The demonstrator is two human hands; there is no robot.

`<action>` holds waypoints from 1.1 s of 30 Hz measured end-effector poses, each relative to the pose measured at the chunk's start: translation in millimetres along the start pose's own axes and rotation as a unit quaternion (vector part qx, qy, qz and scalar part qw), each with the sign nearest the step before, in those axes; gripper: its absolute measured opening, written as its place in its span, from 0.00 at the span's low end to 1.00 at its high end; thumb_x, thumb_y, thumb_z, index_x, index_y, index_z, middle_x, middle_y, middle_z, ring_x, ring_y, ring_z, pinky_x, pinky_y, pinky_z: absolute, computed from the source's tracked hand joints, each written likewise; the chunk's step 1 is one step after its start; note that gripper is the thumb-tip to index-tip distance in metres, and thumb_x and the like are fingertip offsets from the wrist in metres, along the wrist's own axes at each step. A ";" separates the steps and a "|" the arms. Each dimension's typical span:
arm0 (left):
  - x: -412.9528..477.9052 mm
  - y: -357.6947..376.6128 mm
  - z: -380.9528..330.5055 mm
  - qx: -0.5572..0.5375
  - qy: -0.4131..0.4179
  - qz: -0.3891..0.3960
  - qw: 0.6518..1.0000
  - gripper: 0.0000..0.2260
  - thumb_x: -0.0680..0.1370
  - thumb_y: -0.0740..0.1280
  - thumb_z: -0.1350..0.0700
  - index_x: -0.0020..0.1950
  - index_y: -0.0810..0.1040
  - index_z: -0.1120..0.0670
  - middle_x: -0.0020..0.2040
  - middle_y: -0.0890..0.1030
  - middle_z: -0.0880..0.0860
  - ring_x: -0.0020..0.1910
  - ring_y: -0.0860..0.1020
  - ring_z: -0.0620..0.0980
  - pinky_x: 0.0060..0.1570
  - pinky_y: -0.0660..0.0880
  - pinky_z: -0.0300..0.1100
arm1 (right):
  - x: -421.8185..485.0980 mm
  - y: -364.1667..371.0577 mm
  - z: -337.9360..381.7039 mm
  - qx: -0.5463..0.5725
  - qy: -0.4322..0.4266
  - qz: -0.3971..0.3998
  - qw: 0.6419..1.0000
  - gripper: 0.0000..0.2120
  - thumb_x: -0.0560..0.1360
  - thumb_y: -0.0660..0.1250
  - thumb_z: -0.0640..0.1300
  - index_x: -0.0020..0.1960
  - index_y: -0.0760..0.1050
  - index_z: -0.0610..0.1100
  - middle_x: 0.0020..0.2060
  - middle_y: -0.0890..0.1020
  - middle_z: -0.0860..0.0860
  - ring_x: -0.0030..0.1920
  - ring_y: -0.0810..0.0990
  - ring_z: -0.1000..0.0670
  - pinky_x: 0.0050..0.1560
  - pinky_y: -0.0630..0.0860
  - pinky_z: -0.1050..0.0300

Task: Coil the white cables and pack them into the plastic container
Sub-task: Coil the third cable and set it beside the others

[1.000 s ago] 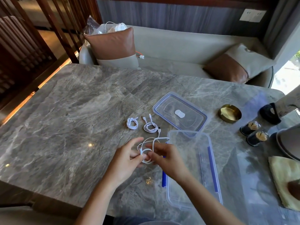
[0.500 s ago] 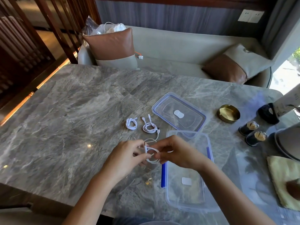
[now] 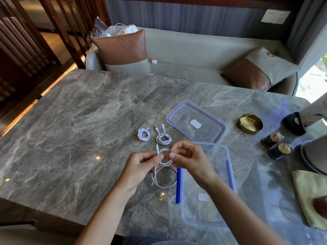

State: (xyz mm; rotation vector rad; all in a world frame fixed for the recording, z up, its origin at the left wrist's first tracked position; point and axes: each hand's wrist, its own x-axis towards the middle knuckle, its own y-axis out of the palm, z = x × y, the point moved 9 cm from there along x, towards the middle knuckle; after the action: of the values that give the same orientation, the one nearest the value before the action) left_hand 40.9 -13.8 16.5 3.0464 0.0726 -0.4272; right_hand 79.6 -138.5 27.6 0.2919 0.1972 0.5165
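It looks like a dining or lounge corner, in a home or a restaurant; which one cannot be told. A large grey marble table (image 3: 70, 138) stands against an upholstered sofa (image 3: 194, 50) with brown-and-grey cushions (image 3: 122, 48). Dark wooden slats (image 3: 26, 41) screen the left side. A brass ashtray (image 3: 249, 123) and two small dark jars (image 3: 272, 141) sit on the table, and sockets (image 3: 275, 16) are set in the panelled wall.

Both bare forearms are slanting inward from the lower edge, meeting near the middle. The left hand (image 3: 139, 167) is curling its fingers, its thumb and forefinger pinching a white cable (image 3: 165, 185) just below its upright plug end. The right hand (image 3: 190, 160), just beside it, is pinching the same cable's small coil between thumb and fingertips, knuckles facing up.
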 end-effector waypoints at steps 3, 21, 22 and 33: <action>4.2 -13.0 5.3 -0.077 -0.010 -0.105 0.991 0.06 0.72 0.69 0.55 0.38 0.84 0.54 0.27 0.78 0.45 0.27 0.72 0.40 0.30 0.72 0.32 | 2.3 -5.8 0.0 -0.051 -0.009 -0.077 0.996 0.02 0.72 0.69 0.35 0.43 0.76 0.38 0.37 0.81 0.43 0.37 0.81 0.50 0.40 0.80 0.57; 11.7 -13.8 17.2 0.060 0.007 -0.057 0.997 0.09 0.74 0.68 0.60 0.36 0.84 0.50 0.31 0.84 0.47 0.32 0.79 0.39 0.33 0.72 0.30 | 4.8 7.8 -40.4 -0.064 0.084 -0.126 0.986 0.11 0.80 0.59 0.42 0.48 0.80 0.41 0.38 0.83 0.46 0.39 0.80 0.50 0.46 0.76 0.54; 10.7 -14.8 16.6 0.096 0.004 -0.030 0.995 0.11 0.74 0.68 0.60 0.34 0.83 0.50 0.29 0.83 0.46 0.31 0.77 0.39 0.33 0.71 0.30 | 6.5 9.8 -33.5 -0.131 0.069 -0.087 0.985 0.10 0.79 0.60 0.41 0.49 0.79 0.38 0.38 0.81 0.43 0.39 0.78 0.49 0.44 0.74 0.52; 0.0 -4.6 -2.9 0.207 0.000 0.138 0.969 0.18 0.67 0.75 0.55 0.55 0.77 0.47 0.49 0.81 0.44 0.45 0.78 0.37 0.47 0.71 0.35 | -2.3 26.2 -21.1 -0.255 0.157 0.252 0.920 0.09 0.75 0.67 0.36 0.53 0.78 0.33 0.40 0.80 0.45 0.41 0.78 0.44 0.42 0.80 0.60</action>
State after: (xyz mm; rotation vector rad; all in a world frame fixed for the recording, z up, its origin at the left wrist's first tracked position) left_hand 41.4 -8.9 19.0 3.3826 -0.4970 -0.4697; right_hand 60.2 -113.3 16.5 -0.2667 0.2911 1.1045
